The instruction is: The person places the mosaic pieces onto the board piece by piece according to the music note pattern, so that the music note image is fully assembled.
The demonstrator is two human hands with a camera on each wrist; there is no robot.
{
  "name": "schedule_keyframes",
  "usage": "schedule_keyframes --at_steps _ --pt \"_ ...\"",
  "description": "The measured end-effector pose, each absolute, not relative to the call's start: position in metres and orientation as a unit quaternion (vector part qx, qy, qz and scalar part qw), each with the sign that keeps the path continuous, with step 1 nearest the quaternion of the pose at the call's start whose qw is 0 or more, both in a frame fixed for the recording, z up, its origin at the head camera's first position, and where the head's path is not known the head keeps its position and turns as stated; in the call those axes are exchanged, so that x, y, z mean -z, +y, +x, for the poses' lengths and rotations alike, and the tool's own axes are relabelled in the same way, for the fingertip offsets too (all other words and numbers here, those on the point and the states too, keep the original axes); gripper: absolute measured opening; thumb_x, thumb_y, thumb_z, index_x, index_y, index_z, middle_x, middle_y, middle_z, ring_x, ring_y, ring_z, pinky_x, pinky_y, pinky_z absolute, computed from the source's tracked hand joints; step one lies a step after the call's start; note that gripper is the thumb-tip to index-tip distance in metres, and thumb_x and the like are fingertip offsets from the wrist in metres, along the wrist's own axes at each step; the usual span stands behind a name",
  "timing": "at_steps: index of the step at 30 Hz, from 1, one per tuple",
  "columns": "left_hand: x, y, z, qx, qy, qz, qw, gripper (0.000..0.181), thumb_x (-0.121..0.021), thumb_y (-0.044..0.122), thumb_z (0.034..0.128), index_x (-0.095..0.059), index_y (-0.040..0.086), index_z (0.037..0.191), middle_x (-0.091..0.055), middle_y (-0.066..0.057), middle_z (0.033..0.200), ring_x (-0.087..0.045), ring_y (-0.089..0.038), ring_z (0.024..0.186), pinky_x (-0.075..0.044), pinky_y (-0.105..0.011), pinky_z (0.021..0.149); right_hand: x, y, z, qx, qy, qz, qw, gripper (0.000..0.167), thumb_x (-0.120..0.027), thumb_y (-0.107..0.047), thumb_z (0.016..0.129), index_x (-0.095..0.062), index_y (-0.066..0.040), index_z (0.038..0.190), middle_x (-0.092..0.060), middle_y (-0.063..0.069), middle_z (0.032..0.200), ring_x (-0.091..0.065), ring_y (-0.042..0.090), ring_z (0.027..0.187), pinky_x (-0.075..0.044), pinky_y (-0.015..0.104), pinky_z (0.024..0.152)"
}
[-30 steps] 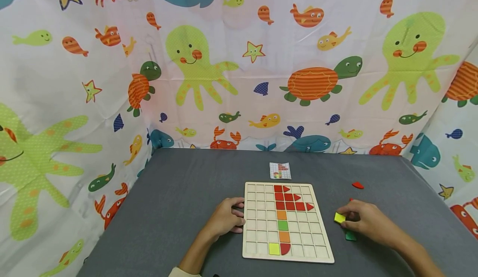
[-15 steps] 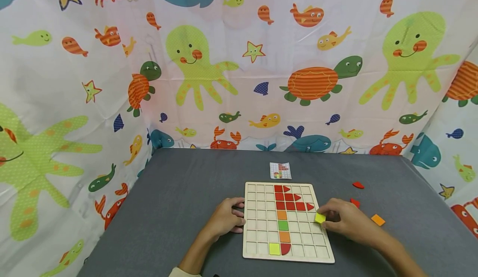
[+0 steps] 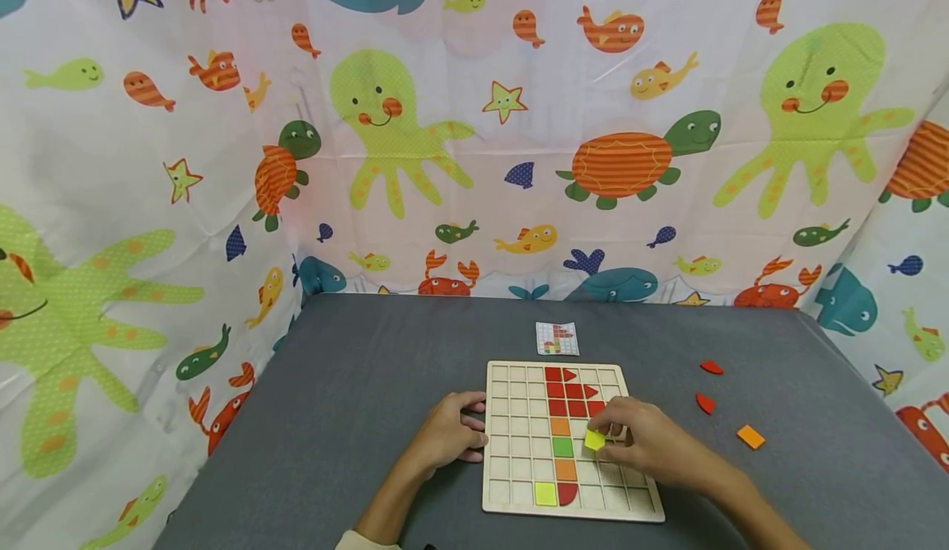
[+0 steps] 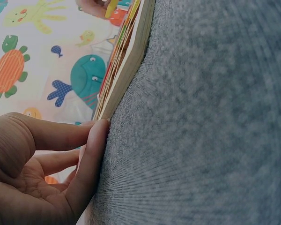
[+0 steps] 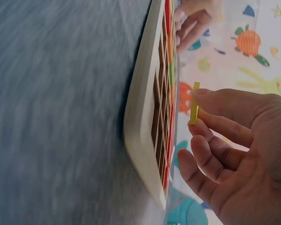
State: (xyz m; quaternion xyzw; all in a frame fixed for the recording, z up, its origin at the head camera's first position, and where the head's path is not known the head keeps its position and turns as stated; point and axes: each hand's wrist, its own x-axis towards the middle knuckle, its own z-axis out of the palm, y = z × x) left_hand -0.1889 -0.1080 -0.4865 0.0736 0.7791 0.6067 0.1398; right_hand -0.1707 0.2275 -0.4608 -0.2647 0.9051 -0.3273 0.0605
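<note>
In the head view my right hand (image 3: 645, 439) pinches a yellow square tile (image 3: 595, 440) above the right half of a wooden grid board (image 3: 511, 431). The right wrist view shows that tile (image 5: 195, 103) edge-on between thumb and fingertips, apart from the board (image 5: 140, 112). My left hand (image 3: 448, 431) rests at the board's left edge; in the left wrist view its fingertips (image 4: 97, 133) touch the rim. Set in the grid are red squares with red triangles (image 3: 569, 375), orange squares (image 3: 565, 469), a green square (image 3: 563, 447), a yellow square (image 3: 545, 494) and a red quarter-round (image 3: 567, 494).
A small printed pattern card (image 3: 557, 339) lies behind the board. To the right on the grey tabletop (image 3: 371, 369) are two red curved pieces (image 3: 712, 367) and an orange square (image 3: 751, 436). A fish-patterned curtain (image 3: 460, 138) hangs around the table.
My right hand has carried the yellow tile left from the loose pieces to over the board, uncovering a red piece and the orange square. The left hand has stayed at the board's edge.
</note>
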Motion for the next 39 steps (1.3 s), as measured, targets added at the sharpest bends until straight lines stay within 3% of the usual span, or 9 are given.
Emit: schedule_keyframes --at_steps 15,22,39 --pt "0.486 -0.107 -0.188 -0.6 0.784 0.078 0.135 0.066 -0.075 -0.014 0.0835 -0.056 -0.006 0.146 -0.058 -0.017 0.128 -0.065 -0.021 0.097 -0.067 -0.036 0.062 0.462 0.193 -0.166 0.354 0.88 -0.298 0.112 0.024 -0.081 -0.024 0.094 -0.076 -0.016 0.116 -0.065 -0.008 0.108 -0.057 0.01 0.093 -0.055 0.025 0.078" --pt "0.486 -0.107 -0.189 -0.602 0.783 0.076 0.137 0.067 -0.075 -0.014 0.0834 -0.056 -0.006 0.147 -0.059 -0.017 0.128 -0.065 -0.022 0.097 -0.067 -0.037 0.062 0.459 0.18 -0.165 0.342 0.879 -0.312 0.117 0.025 -0.082 -0.031 0.095 -0.076 -0.019 0.115 -0.064 -0.011 0.111 -0.055 0.01 0.098 -0.054 0.028 0.08" --pt "0.487 -0.108 -0.189 -0.604 0.781 0.074 0.14 0.068 -0.076 -0.013 0.0824 -0.056 -0.005 0.147 -0.059 -0.017 0.128 -0.065 -0.022 0.096 -0.067 -0.037 0.062 0.464 0.167 -0.166 0.33 0.873 -0.337 0.122 0.02 -0.083 -0.025 0.094 -0.078 -0.021 0.112 -0.065 -0.012 0.11 -0.057 0.005 0.097 -0.056 0.027 0.084"
